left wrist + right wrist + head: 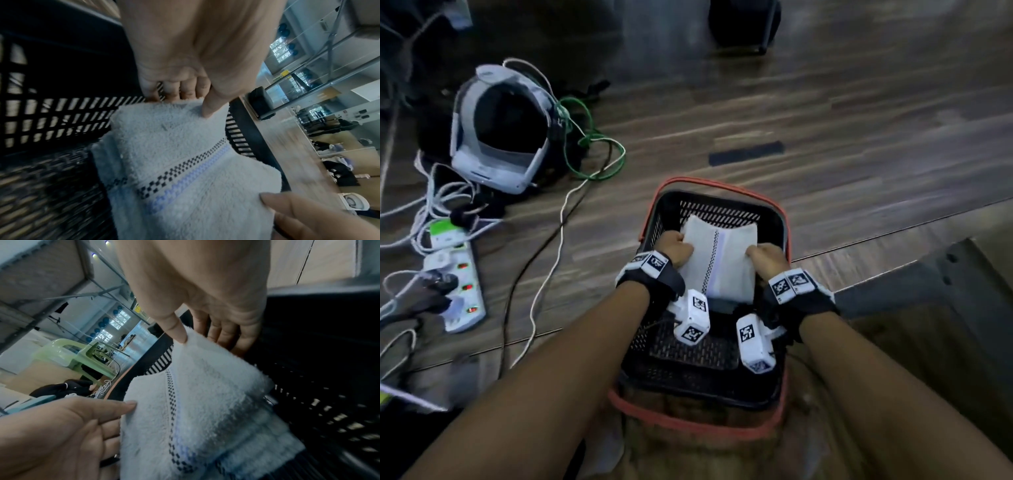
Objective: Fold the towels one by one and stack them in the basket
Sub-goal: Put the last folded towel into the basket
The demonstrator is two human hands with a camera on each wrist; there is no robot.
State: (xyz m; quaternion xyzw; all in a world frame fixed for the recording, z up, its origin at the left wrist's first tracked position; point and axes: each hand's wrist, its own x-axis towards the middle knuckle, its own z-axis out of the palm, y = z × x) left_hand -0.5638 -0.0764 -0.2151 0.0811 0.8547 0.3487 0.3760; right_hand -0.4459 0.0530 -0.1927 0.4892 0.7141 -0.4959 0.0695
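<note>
A folded white towel [719,253] with a black checked stripe and a pale blue stripe hangs tilted inside the black basket [671,205], which has a red rim and stands on the floor. My left hand [676,248] pinches its left edge, thumb on top and fingers underneath [193,102]. My right hand [765,257] pinches the right edge the same way [201,337]. The towel [185,162] fills the left wrist view, with the right thumb [287,209] on its edge. In the right wrist view the towel [205,402] shows stacked folded layers low down. The basket's mesh floor [688,353] shows below the wrists.
On the wooden floor to the left lie a white headset [496,137], tangled cables [592,150] and a power strip [457,284]. A dark metal frame [928,284] stands just right of the basket. A strip of black tape [746,153] marks the floor behind.
</note>
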